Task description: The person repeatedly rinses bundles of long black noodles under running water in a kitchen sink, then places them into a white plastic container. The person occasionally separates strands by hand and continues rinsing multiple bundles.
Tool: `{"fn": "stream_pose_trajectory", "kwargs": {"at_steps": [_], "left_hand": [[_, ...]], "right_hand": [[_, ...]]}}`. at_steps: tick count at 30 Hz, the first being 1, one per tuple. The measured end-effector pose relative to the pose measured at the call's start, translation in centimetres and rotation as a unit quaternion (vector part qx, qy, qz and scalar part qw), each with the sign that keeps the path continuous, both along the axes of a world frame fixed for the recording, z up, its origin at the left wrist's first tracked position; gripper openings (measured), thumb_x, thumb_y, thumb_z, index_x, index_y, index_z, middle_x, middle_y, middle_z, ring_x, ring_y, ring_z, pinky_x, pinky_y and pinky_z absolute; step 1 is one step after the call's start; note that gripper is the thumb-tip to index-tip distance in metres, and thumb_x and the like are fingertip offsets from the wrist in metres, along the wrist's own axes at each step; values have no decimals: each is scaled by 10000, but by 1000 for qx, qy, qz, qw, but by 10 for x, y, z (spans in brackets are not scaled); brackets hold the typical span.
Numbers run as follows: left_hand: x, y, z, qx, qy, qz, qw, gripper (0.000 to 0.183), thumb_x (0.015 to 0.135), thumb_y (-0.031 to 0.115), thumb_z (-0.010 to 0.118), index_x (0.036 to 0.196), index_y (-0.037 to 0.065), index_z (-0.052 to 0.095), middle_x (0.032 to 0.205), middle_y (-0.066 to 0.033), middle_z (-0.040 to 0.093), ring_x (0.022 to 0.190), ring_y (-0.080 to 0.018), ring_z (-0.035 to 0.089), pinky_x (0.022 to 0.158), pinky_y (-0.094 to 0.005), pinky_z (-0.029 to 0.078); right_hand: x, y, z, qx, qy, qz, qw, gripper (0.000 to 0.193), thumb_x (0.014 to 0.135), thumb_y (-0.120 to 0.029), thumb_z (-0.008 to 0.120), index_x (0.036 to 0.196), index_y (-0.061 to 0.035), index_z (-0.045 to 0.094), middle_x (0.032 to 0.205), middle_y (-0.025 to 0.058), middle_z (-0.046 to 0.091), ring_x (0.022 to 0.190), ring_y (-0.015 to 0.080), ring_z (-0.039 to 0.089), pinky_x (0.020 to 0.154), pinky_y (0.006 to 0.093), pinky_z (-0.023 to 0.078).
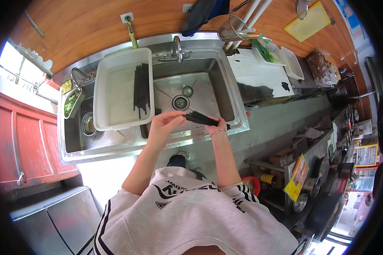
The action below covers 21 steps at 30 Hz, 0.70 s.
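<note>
Black, slim, straight: we're viewing a loose bundle of sticks (199, 119), slanting above the near side of the steel sink (206, 91). Left grip (167, 122) is pinching the bundle's left end; right grip (217, 126) is clasping its right portion, tips poking out beyond.

Bright, left-side glare, bent edges, black corners

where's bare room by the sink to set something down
Bare: the white tray left of the black sticks; the right basin right of its drains. Crowded: the basin's front edge, where the left hand and right hand hold a black bundle.
</note>
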State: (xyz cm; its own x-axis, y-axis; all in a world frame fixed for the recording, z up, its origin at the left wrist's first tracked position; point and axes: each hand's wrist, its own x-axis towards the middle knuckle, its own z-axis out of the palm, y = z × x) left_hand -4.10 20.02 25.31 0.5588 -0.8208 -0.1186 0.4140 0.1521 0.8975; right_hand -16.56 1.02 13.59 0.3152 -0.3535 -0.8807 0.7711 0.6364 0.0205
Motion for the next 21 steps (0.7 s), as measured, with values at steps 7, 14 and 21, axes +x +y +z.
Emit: {"fn": "stream_pose_trajectory", "kwargs": {"at_steps": [7, 14, 21], "left_hand": [[-1, -1, -4, -9, 52, -21, 998, 171, 867, 19, 585, 1014, -51, 637, 905, -124, 666, 844, -182, 660, 798, -287, 544], [5, -1, -3, -9, 110, -61, 992, 114, 857, -6, 568, 950, -38, 626, 895, -120, 653, 838, -198, 668, 772, -286, 560], [9, -2, 1, 16, 146, -65, 987, 52, 850, -19, 532, 824, -2, 574, 802, -82, 621, 791, -189, 667, 723, -273, 563]], "right_hand": [[-1, -2, 0, -1, 23, 12, 1000, 383, 943, -271, 379, 591, -137, 309, 497, -5, 354, 489, 164, 422, 615, 372, 473], [-1, -3, 0, -11, 6, 30, 999, 401, 948, -298, 364, 586, -135, 306, 493, 6, 351, 503, 179, 423, 598, 373, 468], [-3, -5, -6, -39, 13, 17, 999, 411, 951, -300, 352, 580, -128, 314, 488, 13, 349, 488, 181, 410, 578, 360, 455]]}}
